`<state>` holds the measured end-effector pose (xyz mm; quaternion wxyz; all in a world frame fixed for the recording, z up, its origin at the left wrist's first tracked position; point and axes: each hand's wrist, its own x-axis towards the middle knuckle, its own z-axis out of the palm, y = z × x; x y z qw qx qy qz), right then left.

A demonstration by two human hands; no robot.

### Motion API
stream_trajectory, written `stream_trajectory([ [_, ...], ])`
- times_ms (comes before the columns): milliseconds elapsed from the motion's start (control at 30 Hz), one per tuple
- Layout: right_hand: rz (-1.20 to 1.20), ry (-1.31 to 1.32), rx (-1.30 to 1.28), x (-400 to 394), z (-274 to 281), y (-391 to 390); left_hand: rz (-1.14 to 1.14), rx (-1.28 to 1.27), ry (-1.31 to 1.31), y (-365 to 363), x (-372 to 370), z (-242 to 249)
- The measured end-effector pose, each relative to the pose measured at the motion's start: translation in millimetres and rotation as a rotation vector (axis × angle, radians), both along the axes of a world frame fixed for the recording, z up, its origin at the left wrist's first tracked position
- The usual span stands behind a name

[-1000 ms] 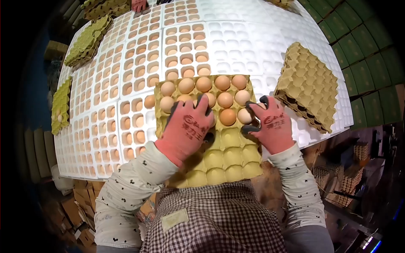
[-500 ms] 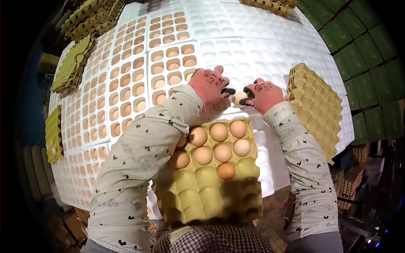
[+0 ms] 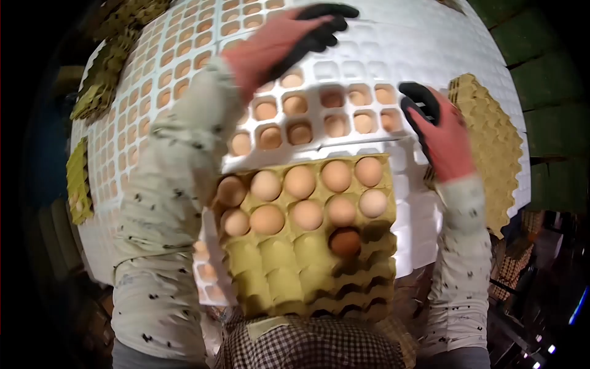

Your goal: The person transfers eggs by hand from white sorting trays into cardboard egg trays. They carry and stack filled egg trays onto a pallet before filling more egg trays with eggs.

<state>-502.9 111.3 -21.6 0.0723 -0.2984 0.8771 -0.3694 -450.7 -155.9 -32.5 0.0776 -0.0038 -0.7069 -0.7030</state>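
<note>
no writing is legible. left hand, red knit glove with black rubber fingertips, is spread flat and empty above the white moulded foam trays. the yellow pulp egg tray, nearest the person, holds smooth brown eggs. right hand is open, empty, beside the stacked pulp trays.

Blur, shadow and cropped edges

The left hand is motion-blurred, its grip unreadable; the left sleeve hides white tray cells, one egg sits in shadow, and the far trays run past the top edge.
</note>
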Motion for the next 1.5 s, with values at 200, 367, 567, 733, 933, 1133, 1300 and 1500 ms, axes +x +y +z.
stream_trajectory([
  [200, 0.076, -0.26, -0.003, 108.3, 15.4, 126.5, 0.274, -0.697, -0.253, -103.4, 226.6, 11.9],
  [367, -0.131, -0.674, -0.194, 141.5, 3.1, 133.5, 0.114, -1.152, -0.306, -32.0, 299.9, -57.2],
  [567, 0.499, 0.164, 0.329, 157.9, 37.3, 57.0, 0.358, -1.404, -0.316, 2.6, 297.4, -68.7],
  [733, 0.311, -0.296, 0.045, 143.4, -4.8, 75.0, 0.493, -1.079, -0.195, 6.2, 272.6, -22.9],
  [933, 0.173, -0.371, -0.027, 109.2, 16.6, 76.2, 0.132, -1.297, -0.089, 53.7, 263.2, 14.0],
  [1133, 0.211, 0.152, 0.413, 106.4, 15.4, 51.9, 0.336, 0.166, -0.076, 36.8, 258.4, 8.7],
  [1300, 0.362, 0.345, 0.444, 137.7, 25.9, 23.6, 0.155, -1.268, -0.087, 85.5, 238.7, 13.4],
  [1500, 0.13, -0.591, -0.367, 94.9, -13.8, 46.1, 0.055, -1.264, 0.008, 95.5, 210.1, 34.1],
])
